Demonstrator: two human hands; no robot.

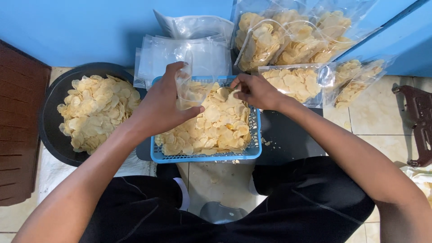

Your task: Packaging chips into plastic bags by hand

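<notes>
Over the blue basket (pixel 207 156) of pale chips (pixel 216 126) on the floor, my left hand (pixel 159 105) grips a clear plastic bag (pixel 189 90) upright, while my right hand (pixel 256 90) pinches chips just beside it.

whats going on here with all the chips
A person sits on the floor over a blue basket heaped with pale chips. The left hand holds a small clear bag open above the basket, while the right hand pinches chips from the pile. A dark round tray of more chips sits at the left. Empty bags lie behind the basket, and filled bags are stacked at the back right.
</notes>
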